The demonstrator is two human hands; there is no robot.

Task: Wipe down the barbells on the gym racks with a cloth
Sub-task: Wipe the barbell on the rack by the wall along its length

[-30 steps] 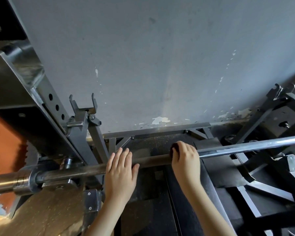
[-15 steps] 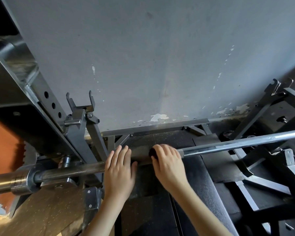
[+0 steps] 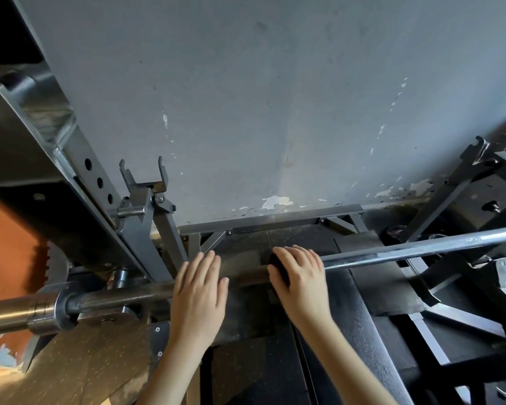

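Note:
A steel barbell [image 3: 421,248] runs across the view from lower left to upper right, resting low in the rack. Its thick sleeve and collar [image 3: 41,312] are at the left edge. My left hand [image 3: 197,290] lies flat on the shaft with its fingers spread, holding nothing. My right hand [image 3: 300,276] is wrapped over the shaft just to the right, pressing a dark cloth [image 3: 278,268] around it. Only a small part of the cloth shows under my fingers.
The grey rack upright [image 3: 79,182] with pin holes and an empty J-hook [image 3: 143,182] stands at the left. A second hook and dark frame [image 3: 488,159] are at the right. A grey wall is straight ahead, and black rubber flooring [image 3: 260,372] lies below.
My right hand has slid the cloth leftward along the shaft, closing the gap to my left hand. The left hand has stayed in place on the bar.

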